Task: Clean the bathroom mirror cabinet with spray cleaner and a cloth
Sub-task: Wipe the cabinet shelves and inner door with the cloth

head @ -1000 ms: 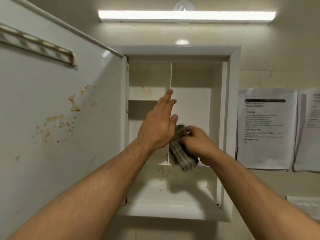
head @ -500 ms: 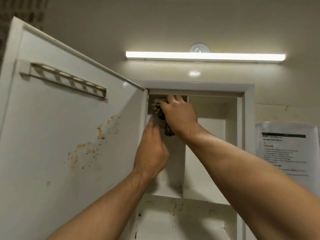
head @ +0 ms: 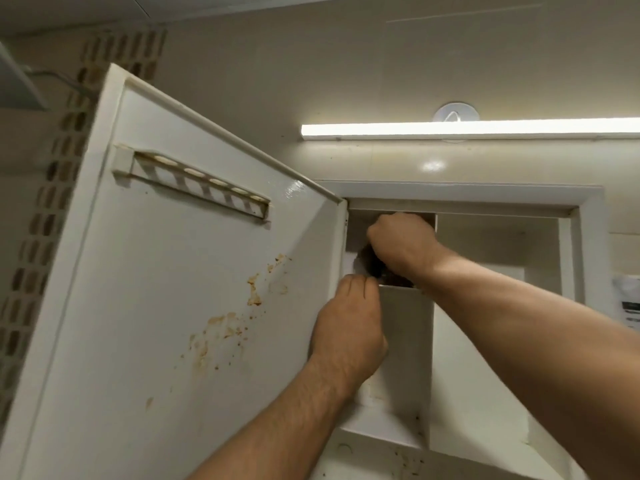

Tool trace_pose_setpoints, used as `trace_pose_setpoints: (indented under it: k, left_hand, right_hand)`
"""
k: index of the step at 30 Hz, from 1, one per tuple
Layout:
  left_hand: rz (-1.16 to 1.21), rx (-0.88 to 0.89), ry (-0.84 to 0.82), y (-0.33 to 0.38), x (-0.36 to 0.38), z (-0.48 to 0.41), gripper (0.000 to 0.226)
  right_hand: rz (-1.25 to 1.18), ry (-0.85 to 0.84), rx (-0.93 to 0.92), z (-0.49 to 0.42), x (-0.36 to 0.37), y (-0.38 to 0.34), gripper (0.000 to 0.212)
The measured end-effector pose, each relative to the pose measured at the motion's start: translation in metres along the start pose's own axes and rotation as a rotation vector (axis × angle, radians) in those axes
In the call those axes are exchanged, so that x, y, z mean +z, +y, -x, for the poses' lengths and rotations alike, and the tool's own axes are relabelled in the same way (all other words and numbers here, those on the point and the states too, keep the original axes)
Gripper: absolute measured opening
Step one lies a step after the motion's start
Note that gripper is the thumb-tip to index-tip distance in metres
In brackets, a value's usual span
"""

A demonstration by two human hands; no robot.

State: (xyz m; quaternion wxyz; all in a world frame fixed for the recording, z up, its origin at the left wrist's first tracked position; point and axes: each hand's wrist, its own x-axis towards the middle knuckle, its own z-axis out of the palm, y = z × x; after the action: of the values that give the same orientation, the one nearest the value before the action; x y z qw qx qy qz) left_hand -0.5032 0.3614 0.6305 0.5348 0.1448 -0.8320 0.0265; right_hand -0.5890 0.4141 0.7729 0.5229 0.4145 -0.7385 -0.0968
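Observation:
The white mirror cabinet (head: 460,195) stands open, its door (head: 173,306) swung out to the left. Brown stains (head: 254,292) mark the door's inner face. My right hand (head: 401,247) reaches into the upper left compartment and grips a dark cloth (head: 375,268), pressing it against the back wall. Most of the cloth is hidden under the hand. My left hand (head: 349,327) is just below, its fingers curled over the left end of the small shelf (head: 405,290). No spray cleaner is in view.
A slotted holder rail (head: 197,181) is fixed high on the door. A vertical divider (head: 408,358) splits the cabinet. Brown specks dot the lower shelf (head: 398,459). A strip light (head: 450,129) glows above, and a printed paper (head: 628,306) hangs at the right.
Both hands rose from the cabinet's middle to its upper left compartment. My right hand now presses the cloth deeper inside, and my left fingers went from straight to curled at the shelf.

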Motion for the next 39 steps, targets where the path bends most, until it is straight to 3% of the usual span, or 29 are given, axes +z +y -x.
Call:
trace_pose_setpoints:
  k: [2, 5, 8, 11, 16, 22, 26, 31, 36, 39]
  left_hand:
    - [-0.007, 0.007, -0.001, 0.000, 0.002, 0.001, 0.053]
    - [-0.004, -0.007, 0.004, 0.001, 0.003, -0.001, 0.057]
    - [-0.001, -0.015, 0.003, 0.001, 0.002, 0.001, 0.059]
    - [-0.003, 0.004, -0.004, -0.001, -0.001, 0.001, 0.064]
    - [0.000, 0.048, -0.019, -0.004, -0.003, 0.001, 0.067]
    - [-0.017, 0.076, 0.022, -0.008, 0.004, 0.005, 0.074]
    - [-0.018, 0.074, 0.075, -0.010, 0.008, 0.005, 0.067]
    - [0.022, 0.092, 0.084, -0.015, 0.011, 0.006, 0.077]
    - [0.152, 0.078, 0.087, -0.015, 0.011, 0.023, 0.087]
    - [0.254, 0.005, 0.140, -0.009, 0.012, 0.033, 0.089]
  right_hand:
    - [0.080, 0.041, 0.031, 0.002, 0.006, -0.005, 0.013]
    - [-0.036, 0.028, 0.011, -0.002, 0.010, -0.021, 0.016]
    - [-0.179, -0.131, -0.095, -0.010, 0.003, -0.019, 0.011]
    - [-0.109, -0.266, -0.084, -0.013, -0.006, -0.007, 0.011]
    - [0.134, -0.153, 0.177, -0.008, -0.005, -0.012, 0.014]
    - [-0.214, 0.036, 0.008, -0.014, 0.011, -0.024, 0.014]
    - [0.210, 0.077, -0.195, -0.004, 0.015, 0.004, 0.026]
    - [0.420, -0.087, -0.159, 0.008, 0.009, 0.002, 0.019]
    - [-0.004, -0.387, -0.014, 0.005, -0.011, -0.005, 0.028]
    - [-0.475, -0.393, 0.111, 0.000, -0.016, -0.016, 0.022]
